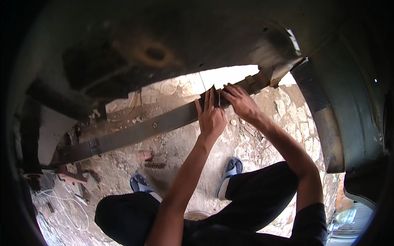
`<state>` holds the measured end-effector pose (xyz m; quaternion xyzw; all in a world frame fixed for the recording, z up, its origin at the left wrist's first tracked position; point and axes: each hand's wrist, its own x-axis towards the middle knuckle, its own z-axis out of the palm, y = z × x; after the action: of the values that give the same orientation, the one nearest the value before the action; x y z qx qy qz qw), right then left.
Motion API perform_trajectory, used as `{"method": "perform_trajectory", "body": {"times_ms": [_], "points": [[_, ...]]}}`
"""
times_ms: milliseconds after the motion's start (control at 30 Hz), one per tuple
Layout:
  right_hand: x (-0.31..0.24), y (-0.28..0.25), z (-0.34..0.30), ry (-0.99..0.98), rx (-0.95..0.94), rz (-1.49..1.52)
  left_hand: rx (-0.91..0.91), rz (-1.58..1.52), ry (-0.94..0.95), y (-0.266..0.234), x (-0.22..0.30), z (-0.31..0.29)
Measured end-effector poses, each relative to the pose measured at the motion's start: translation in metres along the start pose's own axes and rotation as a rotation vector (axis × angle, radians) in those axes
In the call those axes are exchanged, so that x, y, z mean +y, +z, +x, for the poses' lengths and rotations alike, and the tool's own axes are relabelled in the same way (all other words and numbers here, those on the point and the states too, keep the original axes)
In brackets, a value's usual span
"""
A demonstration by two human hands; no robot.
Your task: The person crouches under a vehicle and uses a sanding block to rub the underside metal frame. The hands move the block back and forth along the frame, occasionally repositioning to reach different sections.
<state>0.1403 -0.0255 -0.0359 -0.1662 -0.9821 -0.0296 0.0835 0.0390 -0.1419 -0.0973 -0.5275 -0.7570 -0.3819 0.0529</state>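
Note:
A long, dark leaf spring (pixel 135 130) runs diagonally from the lower left to the upper right beneath a vehicle body. My left hand (pixel 212 118) reaches up to it, its fingers stretched and apart across the bar. Just to the right, my right hand (pixel 243 105) has its fingers bent together over the spring's far edge; its thumb is hidden. Between the two hands shows a narrow, light-coloured strip (pixel 219 98), with a small pale patch by the fingertips. Whether the right fingers pinch this strip cannot be made out.
Overhead hangs the dark vehicle underside (pixel 176 41), with a green body panel (pixel 349 82) at right. Metal clamps (pixel 93 145) band the spring. On the dirt and stone ground lie a reddish brick piece (pixel 144 156) and a white cable (pixel 67 199). My sandalled feet (pixel 140 183) stand below.

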Motion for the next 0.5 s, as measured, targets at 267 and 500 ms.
{"method": "perform_trajectory", "body": {"times_ms": [267, 500], "points": [[0.008, -0.014, -0.005, -0.037, 0.028, 0.028, -0.007, -0.067, 0.078, 0.0, 0.009, -0.017], [0.024, 0.01, 0.015, -0.083, -0.011, 0.107, -0.199, 0.021, 0.093, -0.005, -0.015, -0.003]]}}
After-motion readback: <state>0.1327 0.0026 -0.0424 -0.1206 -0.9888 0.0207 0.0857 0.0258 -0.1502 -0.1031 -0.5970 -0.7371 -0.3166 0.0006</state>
